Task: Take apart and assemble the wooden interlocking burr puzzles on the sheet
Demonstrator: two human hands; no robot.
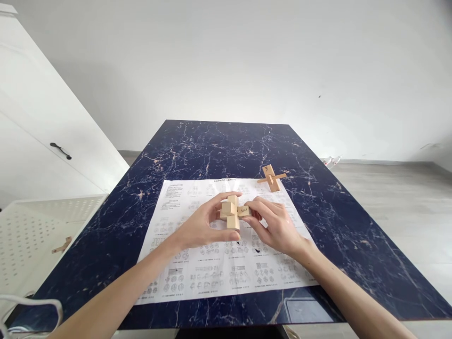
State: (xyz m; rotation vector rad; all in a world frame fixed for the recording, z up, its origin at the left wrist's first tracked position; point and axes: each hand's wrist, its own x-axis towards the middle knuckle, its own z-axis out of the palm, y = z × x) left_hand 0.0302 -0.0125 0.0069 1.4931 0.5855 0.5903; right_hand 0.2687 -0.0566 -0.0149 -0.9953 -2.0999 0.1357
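Between my two hands, above a printed sheet, is a pale wooden burr puzzle (232,212) made of crossing blocks. My left hand (208,219) grips it from the left, fingers at its far end and thumb at its near end. On the other side, my right hand (273,221) pinches a block marked "3" (243,211) that sticks out to the right. The printed sheet (190,278) has rows of small diagrams and text. A second wooden cross-shaped puzzle (271,178), with a thin crosspiece and a mark on it, rests at the sheet's far right corner.
A dark blue marble-patterned table (219,148) reaches toward the wall. On the left stand a white cabinet (52,127) and a white perforated surface (28,235) with a small wooden cross (62,245) on it. A white cable (38,301) loops at the lower left.
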